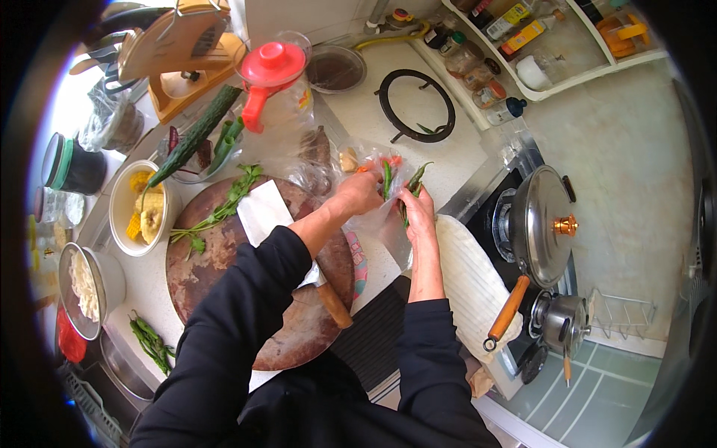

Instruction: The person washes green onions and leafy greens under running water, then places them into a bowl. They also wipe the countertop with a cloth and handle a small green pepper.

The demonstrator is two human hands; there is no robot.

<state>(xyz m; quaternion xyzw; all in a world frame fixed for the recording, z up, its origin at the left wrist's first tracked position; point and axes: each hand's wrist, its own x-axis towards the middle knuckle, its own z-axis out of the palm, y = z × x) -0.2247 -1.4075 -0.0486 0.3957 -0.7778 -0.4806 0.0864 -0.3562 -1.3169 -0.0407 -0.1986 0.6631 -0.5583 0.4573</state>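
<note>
My left hand (358, 193) reaches over the mouth of a clear plastic bag (372, 215), its fingertips hidden among red and green peppers. One green chili pepper (387, 179) stands just beside those fingers. In my right hand (417, 210) are several long green chili peppers (415, 182), held at the bag's right edge. A round wooden chopping board (207, 269) lies under my left forearm. On it rest a cleaver (263, 210) with a wooden handle and a sprig of cilantro (224, 207). A piece of ginger (348, 160) sits by the bag.
A bowl of corn (168, 224), a cucumber (193, 137) and a red-lidded jug (274, 67) line the left and back. More green chilies (150, 341) lie near the sink. To the right, a lidded pan (540, 229) and small pot (563, 322) stand on the stove.
</note>
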